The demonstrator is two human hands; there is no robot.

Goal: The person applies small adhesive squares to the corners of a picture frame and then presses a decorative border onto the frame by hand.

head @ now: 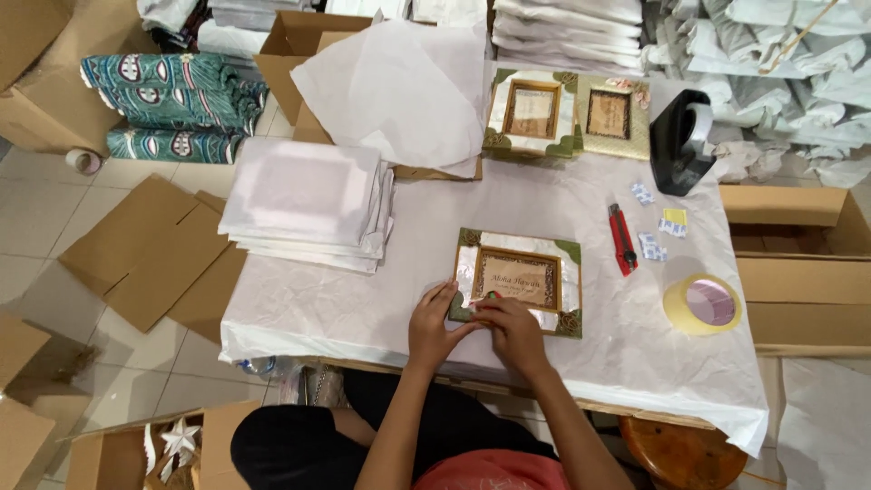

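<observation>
A decorated picture frame (519,278) with a pearly border, green corners and a brown inner rim lies flat on the paper-covered table (363,299). My left hand (433,324) grips its near left corner. My right hand (515,333) rests on its near edge, fingers pinched on something small at the rim; what it is cannot be made out. Both hands touch each other over the frame's lower left part.
Two more frames (533,112) (612,115) stand at the table's back. A black tape dispenser (682,141), red utility knife (622,240), tape roll (703,304), small packets (650,246), a white wrapped stack (308,204), and cardboard boxes (798,272) surround them.
</observation>
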